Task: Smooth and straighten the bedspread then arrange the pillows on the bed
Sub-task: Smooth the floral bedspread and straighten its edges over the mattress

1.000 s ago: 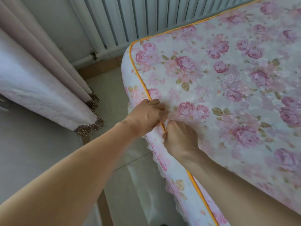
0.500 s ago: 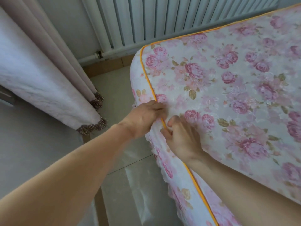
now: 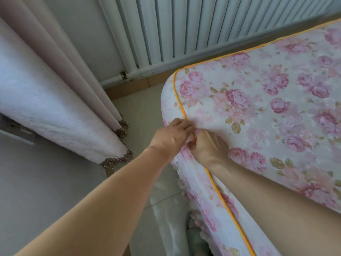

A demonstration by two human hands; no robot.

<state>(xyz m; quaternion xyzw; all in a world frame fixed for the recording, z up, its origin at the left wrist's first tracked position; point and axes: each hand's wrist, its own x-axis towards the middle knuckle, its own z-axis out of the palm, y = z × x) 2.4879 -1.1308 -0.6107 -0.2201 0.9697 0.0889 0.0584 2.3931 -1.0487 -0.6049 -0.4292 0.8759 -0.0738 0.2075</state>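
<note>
A white bedspread (image 3: pixel 267 111) with pink roses and orange piping covers the bed at the right. Its rounded corner lies near the radiator. My left hand (image 3: pixel 173 135) and my right hand (image 3: pixel 210 146) meet on the left edge of the bed, just below that corner. Both pinch the fabric at the orange piping, and a small fold is bunched up between them. The side skirt of the bedspread hangs down below my hands. No pillow is in view.
A white radiator (image 3: pixel 184 28) runs along the far wall behind the bed. Pale curtains (image 3: pixel 55 93) with beaded hems hang at the left. A narrow strip of tiled floor (image 3: pixel 144 111) lies between curtains and bed.
Both hands have closed tighter together on the piping, and the right hand's fingers have curled into the fabric. The view has shifted, so the bed corner sits lower and further right.
</note>
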